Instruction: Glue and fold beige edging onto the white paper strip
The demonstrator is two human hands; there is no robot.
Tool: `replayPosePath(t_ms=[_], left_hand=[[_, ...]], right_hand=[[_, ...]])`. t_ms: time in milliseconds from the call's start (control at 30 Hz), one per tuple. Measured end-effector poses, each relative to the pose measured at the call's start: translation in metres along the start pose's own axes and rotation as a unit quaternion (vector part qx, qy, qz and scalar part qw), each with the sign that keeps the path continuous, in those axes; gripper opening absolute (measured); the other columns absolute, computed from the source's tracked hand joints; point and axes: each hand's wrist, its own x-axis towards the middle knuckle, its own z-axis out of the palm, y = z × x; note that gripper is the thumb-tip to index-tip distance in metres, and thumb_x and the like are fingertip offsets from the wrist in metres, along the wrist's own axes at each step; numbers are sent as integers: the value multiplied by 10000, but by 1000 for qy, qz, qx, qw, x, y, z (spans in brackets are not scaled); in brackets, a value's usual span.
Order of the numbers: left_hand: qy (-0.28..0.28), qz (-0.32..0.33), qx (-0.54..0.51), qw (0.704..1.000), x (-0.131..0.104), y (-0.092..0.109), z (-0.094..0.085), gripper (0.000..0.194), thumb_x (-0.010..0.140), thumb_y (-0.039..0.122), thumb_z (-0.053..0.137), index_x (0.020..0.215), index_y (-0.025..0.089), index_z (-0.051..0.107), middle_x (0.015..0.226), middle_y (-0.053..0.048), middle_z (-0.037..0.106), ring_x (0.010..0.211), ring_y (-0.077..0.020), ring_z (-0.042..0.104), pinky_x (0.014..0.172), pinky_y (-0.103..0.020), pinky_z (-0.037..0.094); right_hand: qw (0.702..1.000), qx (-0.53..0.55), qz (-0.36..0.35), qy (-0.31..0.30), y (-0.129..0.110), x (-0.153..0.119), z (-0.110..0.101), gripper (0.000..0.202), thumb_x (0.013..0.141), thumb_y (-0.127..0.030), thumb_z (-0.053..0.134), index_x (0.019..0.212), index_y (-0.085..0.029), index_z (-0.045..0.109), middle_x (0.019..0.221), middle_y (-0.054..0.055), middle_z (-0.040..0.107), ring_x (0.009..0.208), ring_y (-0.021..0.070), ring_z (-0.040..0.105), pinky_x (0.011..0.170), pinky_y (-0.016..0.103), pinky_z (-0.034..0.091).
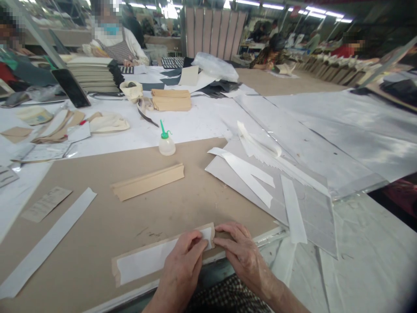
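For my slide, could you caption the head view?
Both hands press a white strip onto brown card.

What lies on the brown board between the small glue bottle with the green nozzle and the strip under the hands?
In the head view, a folded tan strip lies between the glue bottle and the white-faced strip; otherwise bare brown board.

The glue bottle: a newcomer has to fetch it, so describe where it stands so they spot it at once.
Start at the big brown board covering the near table. At its far edge, just beyond the folded tan card strip, stands the glue bottle. It is small, squat and whitish with a green pointed nozzle, the only upright container among flat paper strips.
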Motion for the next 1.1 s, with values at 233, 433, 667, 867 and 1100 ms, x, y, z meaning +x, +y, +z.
replayPosePath(t_ms=[233, 433, 667, 867, 1100], left_hand=[[-2, 26, 25, 999, 0, 2, 3, 289, 947, 73, 455, 1132, 190, 644, 1091, -94, 631, 970, -165, 633, 828, -244, 574], [-11, 25, 29, 999, 0, 1, 2, 258, 952, 84, 460, 1109, 190, 634, 1100, -97, 619, 974, -171, 624, 821, -248, 576], [-15, 27, 35, 999, -2, 2, 3, 294, 943, 64, 455, 1150, 183, 627, 1116, -100, 608, 984, -175, 617, 846, -259, 584], [-14, 30, 38, 999, -4, 1, 5, 312, 946, 69, 458, 1188, 187, 616, 1128, -103, 601, 1001, -185, 611, 869, -280, 591], [10, 38, 53, 998, -1, 1, 7, 298, 952, 94, 460, 1193, 180, 613, 1119, -105, 636, 1001, -184, 643, 877, -288, 596]], right_hand=[[999, 0, -35, 5, 5, 0, 0, 418, 957, -29, 441, 1211, -262, 677, 1209, 68, 606, 1147, 255, 503, 973, 439, 439], [999, -8, -43, 1, 3, 4, -2, 421, 963, -36, 449, 1229, -273, 675, 1203, 60, 606, 1131, 251, 505, 954, 423, 435], [996, -59, -66, -27, 1, 8, -6, 426, 974, -43, 442, 1281, -259, 643, 1200, 76, 614, 1096, 255, 513, 953, 436, 401], [986, -128, -81, -75, -2, 14, -10, 342, 977, -95, 508, 1268, -229, 628, 1169, 81, 640, 1052, 262, 522, 960, 439, 382], [970, -198, -92, -103, -2, 8, -3, 285, 950, -133, 605, 1234, -162, 610, 1198, 102, 635, 1085, 290, 510, 985, 457, 363]])
